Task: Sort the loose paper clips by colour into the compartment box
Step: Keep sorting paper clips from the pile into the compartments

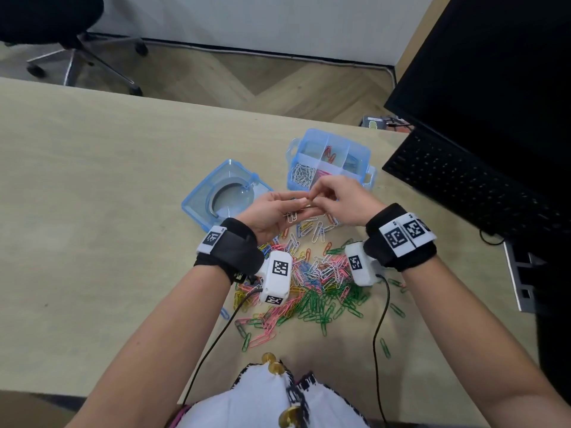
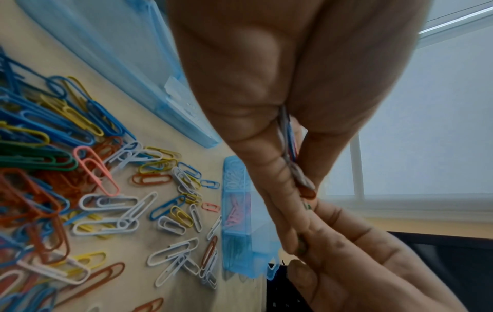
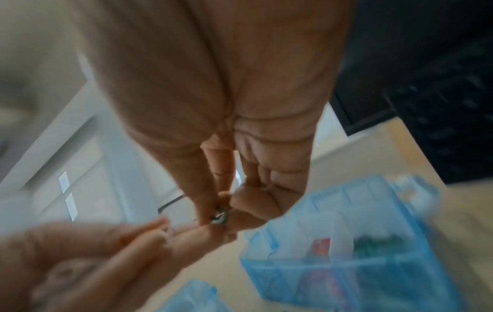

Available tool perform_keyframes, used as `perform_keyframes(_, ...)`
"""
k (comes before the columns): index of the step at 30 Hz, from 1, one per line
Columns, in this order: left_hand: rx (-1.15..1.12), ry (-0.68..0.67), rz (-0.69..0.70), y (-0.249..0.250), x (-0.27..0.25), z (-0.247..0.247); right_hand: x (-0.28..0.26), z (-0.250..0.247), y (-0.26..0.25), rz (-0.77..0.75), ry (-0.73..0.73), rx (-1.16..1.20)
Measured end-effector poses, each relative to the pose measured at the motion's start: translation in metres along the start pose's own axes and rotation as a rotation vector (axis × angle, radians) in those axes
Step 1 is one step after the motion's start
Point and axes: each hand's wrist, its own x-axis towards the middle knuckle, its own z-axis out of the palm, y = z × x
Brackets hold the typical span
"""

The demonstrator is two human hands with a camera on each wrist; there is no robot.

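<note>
Both hands are raised together above the table, between the loose pile and the box. A small bunch of clips, white, blue and red among them, is held pressed between thumb and fingers of the left hand. One greenish clip is pinched at the fingertips of the right hand, right against the left fingertips; the right wrist view is blurred, so its colour is uncertain.

The compartment box, translucent blue, is seen standing open just beyond the hands. White clips are noted in its near-left compartment, pink ones beside them, red ones in the middle far compartment, dark green ones in a further cell as seen from the right wrist. The lid is seen lying on the table left of the box, close to the left hand.

The pile of loose paper clips is spread on the table beneath and behind the wrists, with all colours mixed. A black keyboard and monitor are recorded at the right, an office chair on the floor beyond the table.
</note>
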Motion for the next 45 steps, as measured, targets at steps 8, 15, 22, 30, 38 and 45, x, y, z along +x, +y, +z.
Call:
perform_keyframes(8,-0.051,0.026,-0.009,0.000,0.003,-0.003,0.017,-0.028,0.042,0.430,0.422,0.394)
perform_keyframes(15,-0.123,0.010,-0.018,-0.001,0.004,-0.002,0.019,-0.039,0.044,0.494,0.409,0.548)
perform_keyframes(22,-0.217,0.058,0.004,-0.001,0.004,0.000,-0.005,-0.031,0.005,0.264,0.426,0.477)
perform_keyframes(30,-0.286,0.098,0.055,-0.002,0.004,0.003,-0.021,0.008,-0.036,0.089,0.220,0.174)
perform_keyframes(38,-0.218,0.110,0.048,-0.001,0.003,0.005,-0.007,0.016,-0.034,0.124,0.255,0.119)
perform_keyframes(45,-0.292,0.101,0.034,0.001,0.004,0.004,-0.002,0.006,-0.025,0.237,0.214,0.413)
